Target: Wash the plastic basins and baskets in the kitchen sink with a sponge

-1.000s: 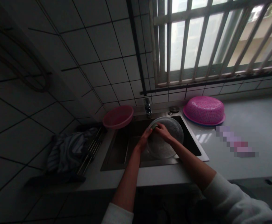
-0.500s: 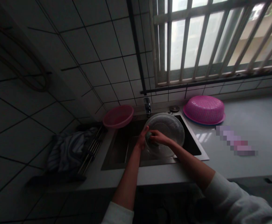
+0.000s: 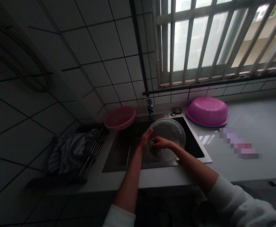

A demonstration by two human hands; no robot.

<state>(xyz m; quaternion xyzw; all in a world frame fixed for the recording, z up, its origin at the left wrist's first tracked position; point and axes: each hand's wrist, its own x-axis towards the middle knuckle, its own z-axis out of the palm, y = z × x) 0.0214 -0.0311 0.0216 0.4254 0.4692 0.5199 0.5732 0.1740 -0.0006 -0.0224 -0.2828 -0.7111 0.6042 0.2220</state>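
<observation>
Grey basket (image 3: 172, 130) lies near the sink's front edge (image 3: 120, 168); left hand (image 3: 144, 140) holds its left rim, right hand (image 3: 161, 142) clutches greenish pad (image 3: 150, 144).

Through the head camera I see the left hand (image 3: 144, 141) gripping the strainer (image 3: 172, 132) over the sink (image 3: 204, 158), the right hand (image 3: 161, 142) holding a greenish scrubber (image 3: 151, 144) inside it. Behind, a pink basin (image 3: 120, 120) sits near the tap (image 3: 149, 107); an upturned pink basket (image 3: 208, 110) rests on the counter (image 3: 254, 123).
</observation>
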